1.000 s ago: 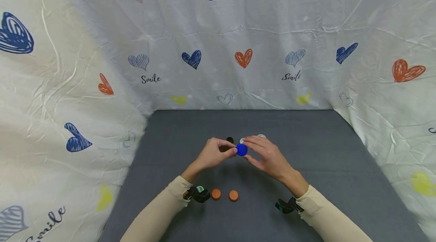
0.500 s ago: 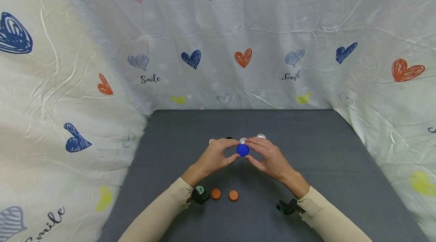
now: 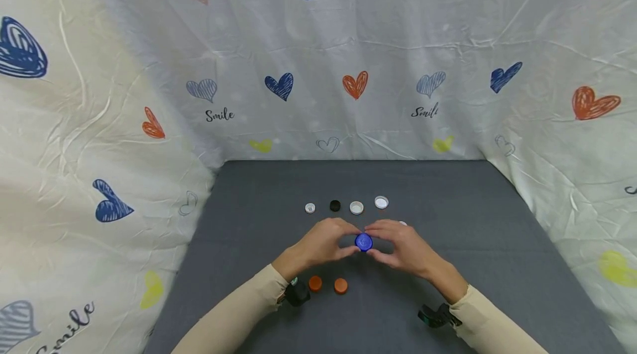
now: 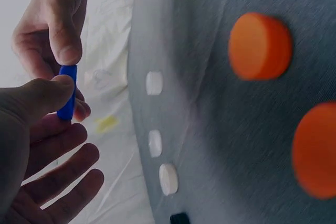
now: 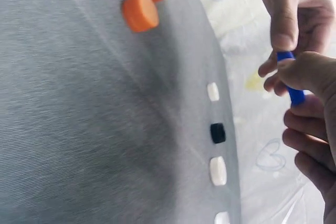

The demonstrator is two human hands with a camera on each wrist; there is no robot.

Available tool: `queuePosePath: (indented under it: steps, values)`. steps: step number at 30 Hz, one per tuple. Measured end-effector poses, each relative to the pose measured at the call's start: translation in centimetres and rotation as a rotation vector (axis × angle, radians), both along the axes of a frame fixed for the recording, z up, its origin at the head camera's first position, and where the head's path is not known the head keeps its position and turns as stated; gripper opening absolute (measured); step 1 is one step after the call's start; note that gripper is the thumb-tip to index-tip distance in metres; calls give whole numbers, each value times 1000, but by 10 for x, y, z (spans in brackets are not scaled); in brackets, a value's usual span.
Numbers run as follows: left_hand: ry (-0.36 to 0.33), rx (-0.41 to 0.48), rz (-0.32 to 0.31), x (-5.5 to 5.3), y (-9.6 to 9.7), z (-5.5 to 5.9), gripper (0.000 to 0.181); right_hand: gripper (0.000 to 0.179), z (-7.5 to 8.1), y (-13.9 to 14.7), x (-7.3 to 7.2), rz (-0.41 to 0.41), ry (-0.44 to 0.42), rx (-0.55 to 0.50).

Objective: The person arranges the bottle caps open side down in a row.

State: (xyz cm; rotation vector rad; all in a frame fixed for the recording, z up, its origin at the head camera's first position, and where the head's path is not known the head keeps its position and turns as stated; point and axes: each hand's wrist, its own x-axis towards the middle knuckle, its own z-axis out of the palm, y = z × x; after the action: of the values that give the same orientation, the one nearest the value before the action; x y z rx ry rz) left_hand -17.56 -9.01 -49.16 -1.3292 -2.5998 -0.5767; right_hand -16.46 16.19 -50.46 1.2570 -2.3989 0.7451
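A round blue bottle cap (image 3: 364,241) is held above the table between both hands, its flat face turned toward the head camera. My left hand (image 3: 318,244) pinches its left side between thumb and fingertips. On the other side, my right hand (image 3: 414,251) grips it the same way. In the left wrist view the blue cap (image 4: 67,92) shows edge-on, with both thumbs on its near side. The right wrist view also catches the blue cap (image 5: 292,80) edge-on, the right hand's lower fingers spread loosely below it.
Behind the hands lie a small white cap (image 3: 310,208), a black cap (image 3: 335,206) and two larger white caps (image 3: 356,208). Another white cap (image 3: 402,223) is mostly hidden by the right hand. Two orange caps (image 3: 340,286) rest nearer, beside the left wrist camera (image 3: 297,293).
Both hands have come nearer the person and slightly right with the blue cap, uncovering the caps behind. The left hand has shifted its fingers on the cap's edge.
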Motion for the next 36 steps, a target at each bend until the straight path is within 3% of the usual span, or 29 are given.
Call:
queuePosePath:
  steps: [4,12,21,36]
  values:
    - [5,-51,-28,10,9,-8,34,40,-9,8,9,18,-16,28]
    - [12,-169,-21,27,22,-25,34,37,-29,14,28,2,-41,58]
    - [209,-368,-33,42,33,-39,28,35,-51,14,44,-19,-61,98]
    - [309,-480,-32,53,40,-53,20,38,-69,8,55,-89,-32,147]
